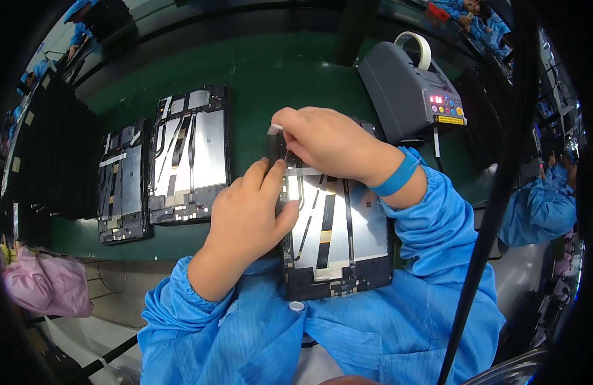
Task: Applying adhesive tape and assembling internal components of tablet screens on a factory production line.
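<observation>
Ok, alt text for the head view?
Right hand touches a whitish strip at the top-left corner of an opened electronic device; left hand rests on its left edge. Two similar devices lie leftward; a grey tape dispenser stands right.

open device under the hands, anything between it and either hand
Nothing visible blocks the left hand, which touches the left edge of the open device. At the right hand, a small whitish piece shows, by the device's upper left corner.

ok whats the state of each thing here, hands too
nearest device: uncovered, insides showing
middle device: uncovered, flat
leftmost device: uncovered, flat
grey dispenser: display lit
pale roll: upright on dispenser
white strip: hanging from dispenser
left hand: touching nearest device
right hand: curled beside whitish piece
blue wristband: worn
</observation>
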A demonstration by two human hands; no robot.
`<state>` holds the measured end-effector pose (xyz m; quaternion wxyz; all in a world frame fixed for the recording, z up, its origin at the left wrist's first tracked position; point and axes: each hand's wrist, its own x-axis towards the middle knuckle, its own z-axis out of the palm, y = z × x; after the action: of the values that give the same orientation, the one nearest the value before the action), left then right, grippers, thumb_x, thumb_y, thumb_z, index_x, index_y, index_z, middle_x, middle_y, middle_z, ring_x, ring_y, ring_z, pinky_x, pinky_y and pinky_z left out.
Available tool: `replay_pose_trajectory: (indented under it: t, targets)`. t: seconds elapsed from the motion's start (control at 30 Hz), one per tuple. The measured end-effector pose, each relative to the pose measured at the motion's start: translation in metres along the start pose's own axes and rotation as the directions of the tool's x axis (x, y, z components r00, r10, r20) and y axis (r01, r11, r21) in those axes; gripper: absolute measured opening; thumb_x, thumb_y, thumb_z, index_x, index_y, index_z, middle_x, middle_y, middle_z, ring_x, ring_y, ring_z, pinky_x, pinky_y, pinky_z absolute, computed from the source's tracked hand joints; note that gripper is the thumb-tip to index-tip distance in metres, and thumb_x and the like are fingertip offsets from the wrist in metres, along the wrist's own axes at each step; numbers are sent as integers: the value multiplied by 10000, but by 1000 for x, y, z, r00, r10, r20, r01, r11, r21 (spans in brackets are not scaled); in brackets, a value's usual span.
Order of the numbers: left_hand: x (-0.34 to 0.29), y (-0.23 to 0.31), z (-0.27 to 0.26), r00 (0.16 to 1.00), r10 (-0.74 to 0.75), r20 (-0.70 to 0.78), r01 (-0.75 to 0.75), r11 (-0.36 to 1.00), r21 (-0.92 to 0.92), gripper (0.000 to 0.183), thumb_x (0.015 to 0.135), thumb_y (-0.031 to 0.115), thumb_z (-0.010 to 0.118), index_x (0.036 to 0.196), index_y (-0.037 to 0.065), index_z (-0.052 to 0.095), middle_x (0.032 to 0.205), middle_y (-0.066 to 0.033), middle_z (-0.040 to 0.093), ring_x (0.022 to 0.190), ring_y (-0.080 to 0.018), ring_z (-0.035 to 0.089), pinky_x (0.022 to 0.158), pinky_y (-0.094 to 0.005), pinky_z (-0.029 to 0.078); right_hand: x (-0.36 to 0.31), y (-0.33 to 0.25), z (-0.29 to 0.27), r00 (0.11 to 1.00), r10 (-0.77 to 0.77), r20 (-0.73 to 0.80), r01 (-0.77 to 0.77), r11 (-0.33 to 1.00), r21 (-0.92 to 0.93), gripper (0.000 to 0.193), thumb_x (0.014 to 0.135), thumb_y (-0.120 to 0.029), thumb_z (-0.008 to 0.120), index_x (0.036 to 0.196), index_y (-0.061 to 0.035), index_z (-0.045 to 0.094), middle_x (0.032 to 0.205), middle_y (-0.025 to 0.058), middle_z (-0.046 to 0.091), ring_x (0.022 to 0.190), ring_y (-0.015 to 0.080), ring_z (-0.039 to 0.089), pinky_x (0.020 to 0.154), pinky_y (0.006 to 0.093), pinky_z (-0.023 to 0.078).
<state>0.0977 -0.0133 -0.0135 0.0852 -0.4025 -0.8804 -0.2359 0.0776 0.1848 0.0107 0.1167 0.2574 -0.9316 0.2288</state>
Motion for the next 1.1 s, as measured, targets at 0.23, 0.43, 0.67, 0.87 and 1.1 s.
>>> replay_pose_trajectory:
  t: [0.23,0.43,0.67,0.87,1.1]
  targets:
    - [4,-3,5,1000,-14,25,14,1000,-26,543,706,224,664,1190,12,541,1146,-191,561,956,-357,604,776,-422,508,4,-11,10,993,109,34,-105,991,-88,251,782,-90,596,951,39,463,746,238,608,758,410,627,663,453,503]
    - [8,5,-7,999,-24,22,24,1000,14,540,660,202,649,1167,42,553,1182,-201,524,987,-384,575,784,-429,495,3,-3,25,983,158,-93,-149,985,91,451,691,-65,670,1041,130,462,743,228,630,713,383,654,591,424,536]
    - [21,6,-3,996,-5,87,15,994,-111,624,615,194,619,1214,34,551,1215,-207,476,1065,-393,529,916,-418,445,-3,15,19,962,274,17,-273,951,146,462,683,-26,688,1049,125,449,752,221,628,721,358,663,600,412,538]
    - [15,-12,4,1000,8,29,-2,976,-218,625,574,180,633,1154,-35,546,1119,-212,464,1018,-387,515,903,-400,437,-2,9,-3,971,239,-27,-217,920,325,265,717,-116,678,937,-15,572,753,150,640,765,311,647,642,421,493]
    - [21,-10,1,999,20,36,-11,972,-234,575,634,231,703,1166,50,582,1174,-220,481,1050,-399,525,869,-431,470,6,31,-25,925,239,296,-358,809,467,147,814,-197,691,833,-57,650,753,36,565,675,102,559,572,245,452]
